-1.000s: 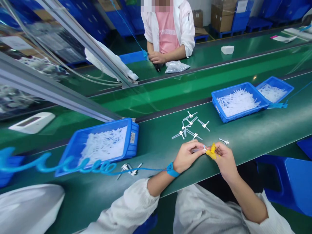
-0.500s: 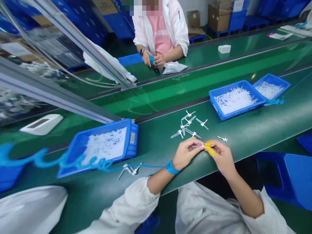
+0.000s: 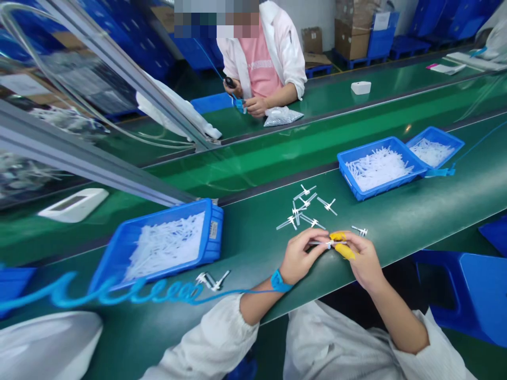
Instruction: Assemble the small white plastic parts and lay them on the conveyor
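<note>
My left hand (image 3: pixel 296 257), with a blue strap at its wrist, pinches one side of a small white plastic fitting with thin clear tubes (image 3: pixel 329 244). Thumb and forefinger of my right hand (image 3: pixel 366 259) wear yellow finger covers and close on the other side of that fitting. Both hands are held over the green work surface (image 3: pixel 253 248). Just beyond them lies a loose group of similar fittings (image 3: pixel 307 203). One single fitting (image 3: pixel 359 231) rests by my right hand, and a few more (image 3: pixel 213 281) lie left of my left forearm.
Blue trays stand left (image 3: pixel 216 232) and right (image 3: pixel 348 182), filled with white tube pieces; a smaller blue tray (image 3: pixel 455 150) adjoins the right one. A coiled blue cord (image 3: pixel 158 291) runs to my left wrist. Across the line, a co-worker (image 3: pixel 263 58) handles a dark-and-blue tool.
Both hands stay together on the fitting, which now sits more level between the fingers. The view has shifted slightly. Across the line, the co-worker's hand has raised and turned the tool.
</note>
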Motion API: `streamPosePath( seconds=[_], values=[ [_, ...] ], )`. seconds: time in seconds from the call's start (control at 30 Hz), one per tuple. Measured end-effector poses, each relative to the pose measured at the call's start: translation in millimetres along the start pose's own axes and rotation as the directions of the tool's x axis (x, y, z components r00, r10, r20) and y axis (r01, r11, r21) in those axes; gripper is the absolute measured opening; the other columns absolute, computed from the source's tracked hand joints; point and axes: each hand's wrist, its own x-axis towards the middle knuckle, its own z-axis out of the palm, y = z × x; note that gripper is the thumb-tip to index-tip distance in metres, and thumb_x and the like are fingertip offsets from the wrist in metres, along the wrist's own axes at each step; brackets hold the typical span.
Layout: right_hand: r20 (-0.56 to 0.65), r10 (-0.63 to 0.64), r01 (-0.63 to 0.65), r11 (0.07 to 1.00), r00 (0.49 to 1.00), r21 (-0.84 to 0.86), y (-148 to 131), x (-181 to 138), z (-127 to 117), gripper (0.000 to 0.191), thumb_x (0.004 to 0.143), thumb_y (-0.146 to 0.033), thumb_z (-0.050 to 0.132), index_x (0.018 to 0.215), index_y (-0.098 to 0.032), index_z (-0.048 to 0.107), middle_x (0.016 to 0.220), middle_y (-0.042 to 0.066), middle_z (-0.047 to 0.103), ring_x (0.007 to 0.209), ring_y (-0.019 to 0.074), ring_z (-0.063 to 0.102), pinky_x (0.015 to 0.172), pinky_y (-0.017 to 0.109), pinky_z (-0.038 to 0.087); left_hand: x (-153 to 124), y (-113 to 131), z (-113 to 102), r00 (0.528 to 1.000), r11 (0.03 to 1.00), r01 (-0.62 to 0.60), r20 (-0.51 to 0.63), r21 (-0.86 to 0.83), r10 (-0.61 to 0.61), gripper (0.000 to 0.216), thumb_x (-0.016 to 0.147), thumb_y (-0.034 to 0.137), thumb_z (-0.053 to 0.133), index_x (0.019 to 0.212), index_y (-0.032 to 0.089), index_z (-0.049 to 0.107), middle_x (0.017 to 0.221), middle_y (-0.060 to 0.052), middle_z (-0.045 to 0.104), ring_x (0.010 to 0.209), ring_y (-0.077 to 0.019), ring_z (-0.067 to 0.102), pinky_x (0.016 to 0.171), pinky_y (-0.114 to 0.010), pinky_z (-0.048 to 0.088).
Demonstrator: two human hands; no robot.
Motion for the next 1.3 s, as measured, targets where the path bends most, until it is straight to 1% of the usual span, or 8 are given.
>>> streamPosePath(
  seconds=[0.1,0.4,0.67,0.77,0.93,1.03,1.17,1.3],
  values=[
    [-0.037,-0.030,0.032,0.997,0.999,0.067,2,-2,-2,0.022,0.083,-0.035,0.087,0.103,-0.029,0.083,0.112,0.005,0.076,0.105,0.0242,0.071,0.096,0.040,0.060,-6,-8,-5,0.991,0.991,-0.112,-0.060,0.073,0.116,0.035,0.100,0.035,0.073,0.131,0.022,0.065,0.095,-0.007,0.081,0.099,-0.0232,0.079,0.098,-0.039,0.062],
    [-0.082,-0.005,0.015,0.993,0.997,0.120,-3,-2,3,0.023,0.080,-0.043,0.085,0.095,-0.026,0.080,0.091,0.006,0.076,0.083,0.0235,0.069,0.077,0.038,0.057,0,-8,-24,0.975,0.910,-0.197,-0.025,0.365,0.221,0.012,0.101,0.029,0.065,0.109,0.023,0.073,0.101,-0.007,0.079,0.103,-0.0235,0.077,0.095,-0.038,0.062],
    [-0.299,-0.184,0.130,0.973,0.936,-0.193,-29,-16,-49,0.015,0.091,-0.038,0.076,0.100,-0.026,0.078,0.097,0.006,0.076,0.086,0.0237,0.068,0.078,0.038,0.055,26,-16,-31,0.943,0.769,-0.046,-0.226,0.638,0.244,0.060,0.099,0.036,0.068,0.152,0.017,0.046,0.148,-0.021,0.054,0.143,-0.0356,0.048,0.120,-0.056,0.040],
    [-0.254,-0.259,0.113,0.872,0.932,-0.476,-33,-11,-70,0.023,0.092,-0.039,0.072,0.110,-0.026,0.077,0.109,0.008,0.075,0.089,0.0248,0.067,0.081,0.040,0.056,21,-8,-25,0.941,0.746,-0.162,-0.126,0.646,0.314,0.052,0.101,0.030,0.063,0.150,0.019,0.048,0.150,-0.019,0.053,0.145,-0.0341,0.046,0.122,-0.056,0.038],
    [-0.105,-0.385,0.119,0.515,0.917,-0.849,-24,-2,-62,0.027,0.094,-0.029,0.065,0.118,-0.025,0.076,0.118,0.012,0.070,0.100,0.0317,0.060,0.094,0.051,0.051,10,1,-12,0.930,0.790,-0.363,0.243,0.495,0.275,0.034,0.104,0.021,0.058,0.137,0.024,0.060,0.131,-0.012,0.069,0.131,-0.0292,0.061,0.117,-0.051,0.044],
    [-0.074,-0.388,0.115,0.442,0.919,-0.889,-22,0,-52,0.024,0.094,-0.021,0.060,0.113,-0.024,0.074,0.113,0.013,0.069,0.106,0.0345,0.057,0.096,0.052,0.049,5,3,-7,0.940,0.819,-0.336,0.223,0.465,0.259,0.026,0.104,0.021,0.059,0.128,0.025,0.066,0.121,-0.009,0.074,0.118,-0.0270,0.067,0.111,-0.048,0.048],
    [-0.100,-0.339,0.130,0.594,0.935,-0.794,-26,-4,-43,0.015,0.094,-0.019,0.061,0.102,-0.026,0.071,0.097,0.007,0.070,0.089,0.0279,0.062,0.082,0.042,0.052,-6,9,3,0.988,0.932,-0.152,0.071,0.330,0.136,0.027,0.103,0.026,0.061,0.130,0.024,0.065,0.116,-0.009,0.073,0.108,-0.0247,0.069,0.098,-0.041,0.055],
    [-0.048,-0.215,0.155,0.824,0.975,-0.544,-27,-12,-16,0.009,0.094,-0.026,0.067,0.103,-0.026,0.070,0.097,0.004,0.073,0.081,0.0214,0.069,0.074,0.034,0.056,-13,9,14,0.991,0.994,0.102,0.084,-0.024,-0.100,0.043,0.099,0.037,0.072,0.137,0.022,0.060,0.121,-0.012,0.070,0.109,-0.0247,0.070,0.098,-0.039,0.058]
  ],
)
